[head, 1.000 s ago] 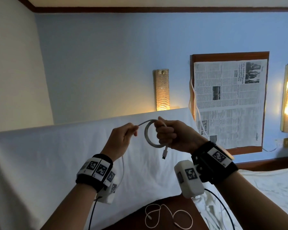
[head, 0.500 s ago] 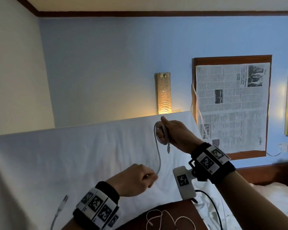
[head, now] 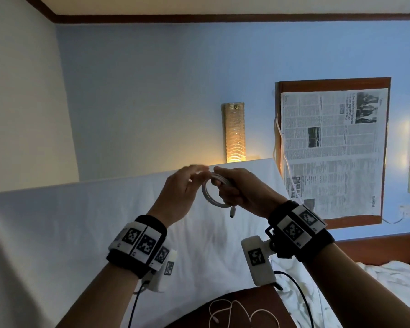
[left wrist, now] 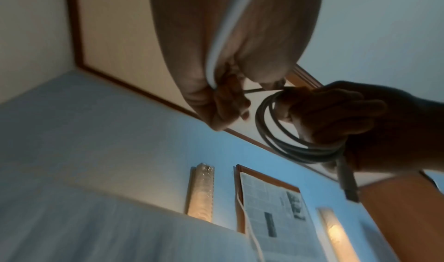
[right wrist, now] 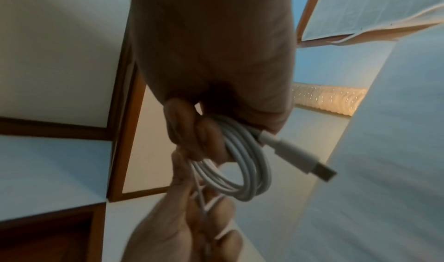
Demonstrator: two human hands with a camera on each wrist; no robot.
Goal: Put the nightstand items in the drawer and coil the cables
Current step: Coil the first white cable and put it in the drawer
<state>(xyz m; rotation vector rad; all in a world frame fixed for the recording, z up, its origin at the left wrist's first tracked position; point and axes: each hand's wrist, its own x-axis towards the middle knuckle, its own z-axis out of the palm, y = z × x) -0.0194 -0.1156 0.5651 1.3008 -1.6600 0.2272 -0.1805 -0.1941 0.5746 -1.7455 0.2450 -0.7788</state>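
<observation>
Two bare hands are raised in front of a bed covered by a smooth white sheet, under a pale blue wall. Each wrist wears a black band with square black-and-white marker tags.

The left hand sits just left of centre. Its fingers, blurred in the head view, are curled round the loose run of a white cable, which passes along its palm in the left wrist view.

The cable is thin, round and smooth, wound into one small circular coil of several turns. One straight plug with a metal tip hangs free from the coil's lower edge.

The right hand, just right of the coil, grips the turns between thumb and curled fingers.

Below the hands, at the bottom edge, a second thin white cable lies in loose loops on the dark brown wooden nightstand.

On the wall stand two tall textured glass lamps, both lit, one lamp behind the hands. Between them a wood-framed panel carries one newspaper sheet; its print is too small to read.
</observation>
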